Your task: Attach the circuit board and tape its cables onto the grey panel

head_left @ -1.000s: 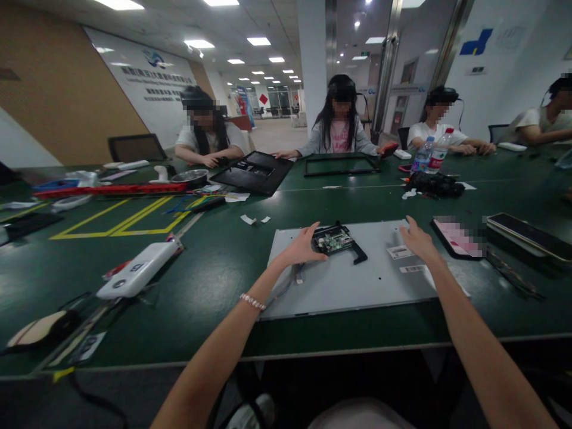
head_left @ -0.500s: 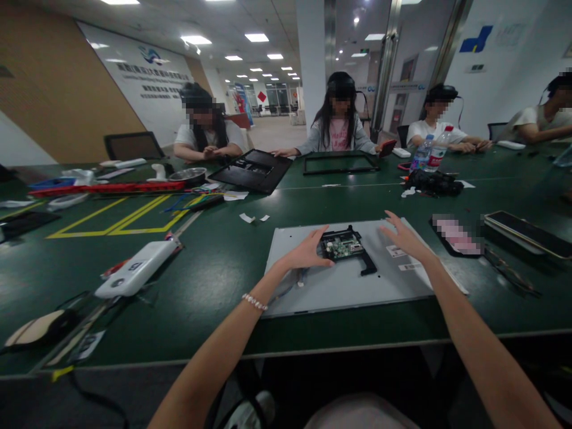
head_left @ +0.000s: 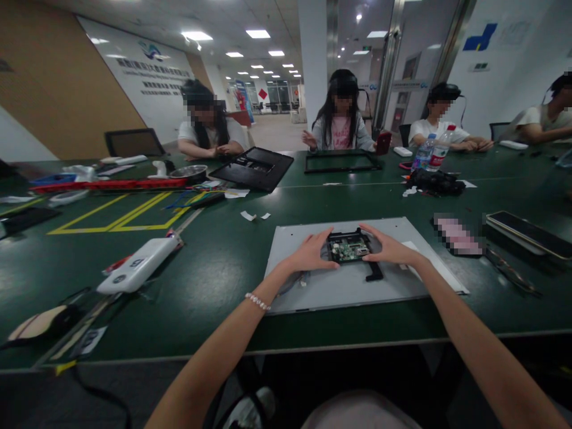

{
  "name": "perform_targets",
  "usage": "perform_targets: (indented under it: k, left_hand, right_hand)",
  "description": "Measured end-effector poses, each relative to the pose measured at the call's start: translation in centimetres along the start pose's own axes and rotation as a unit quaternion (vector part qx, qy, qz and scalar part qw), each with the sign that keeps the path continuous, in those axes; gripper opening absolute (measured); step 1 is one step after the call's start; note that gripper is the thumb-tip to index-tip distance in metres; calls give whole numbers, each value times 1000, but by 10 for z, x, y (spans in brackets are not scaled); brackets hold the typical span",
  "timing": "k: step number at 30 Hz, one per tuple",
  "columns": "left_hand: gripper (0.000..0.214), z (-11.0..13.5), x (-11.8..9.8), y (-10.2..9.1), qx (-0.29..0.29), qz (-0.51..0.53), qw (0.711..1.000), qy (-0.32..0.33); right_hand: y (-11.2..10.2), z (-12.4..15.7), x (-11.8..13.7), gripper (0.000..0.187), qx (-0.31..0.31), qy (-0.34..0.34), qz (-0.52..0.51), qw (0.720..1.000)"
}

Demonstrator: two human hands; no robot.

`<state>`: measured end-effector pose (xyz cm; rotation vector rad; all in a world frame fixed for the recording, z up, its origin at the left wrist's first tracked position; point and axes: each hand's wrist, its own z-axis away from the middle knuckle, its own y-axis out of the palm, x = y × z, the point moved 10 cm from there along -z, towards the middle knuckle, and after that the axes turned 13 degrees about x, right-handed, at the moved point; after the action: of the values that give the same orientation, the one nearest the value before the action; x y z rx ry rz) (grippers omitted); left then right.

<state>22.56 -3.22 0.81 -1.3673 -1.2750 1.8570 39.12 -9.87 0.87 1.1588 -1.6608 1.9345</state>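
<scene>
Left hand (head_left: 313, 253) grips the 9 o'clock edge of a circuit board (head_left: 349, 248) in a black frame (head_left: 374, 273), lying on a grey metal panel (head_left: 330, 292); right hand (head_left: 388, 250) grips its 3 o'clock edge — probably light, stiff, fragile; best held by the frame.

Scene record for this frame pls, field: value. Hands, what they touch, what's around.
left hand: fingers on left edge of circuit board; grip unclear
right hand: fingers on its right edge; grip unclear
circuit board: green, in black bracket, lying on grey panel
grey panel: flat on green table
nearby: white device left, phone right
across table: seated person, black frame
</scene>
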Motion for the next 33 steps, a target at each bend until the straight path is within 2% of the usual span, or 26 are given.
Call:
perform_targets:
  k: [10, 13, 16, 18, 20, 21, 23, 25, 28, 33]
  left_hand:
    - [110, 3, -9, 1, 8, -14, 1000, 13]
    - [101, 4, -5, -6, 8, -13, 1000, 16]
    - [75, 9, 26, -39, -49, -41, 997, -34]
    - [59, 21, 64, -73, -123, -76, 984, -108]
    - [48, 41, 107, -106, -188, -113, 956, -195]
    - [45, 51, 126, -120, -207, -133, 942, -226]
    - [40, 63, 152, -136, -207, -178, 931, -242]
    - [39, 69, 171, -141, -176, -199, 936, -230]
    - [37, 69, 189, -138, -118, -215, 947, -208]
    - [27, 59, 202, -137, -102, -216, 948, -211]
  right_hand:
    - [3, -2, -2, 98, 7, -18, -3, 1000]
    - [4, -2, -3, 98, 9, -21, -7, 1000]
    - [6, -3, -5, 97, 17, -16, -13, 1000]
    - [7, -4, -7, 98, 21, -14, -14, 1000]
    - [7, -5, -8, 99, 19, -16, -10, 1000]
    - [7, -5, -8, 99, 18, -18, -8, 1000]
    - [6, -6, -7, 99, 18, -21, -5, 1000]
    - [7, -7, -6, 98, 20, -24, -4, 1000]
    - [7, -7, -4, 98, 19, -28, -8, 999]
    - [6, -7, -6, 98, 15, -23, -9, 1000]
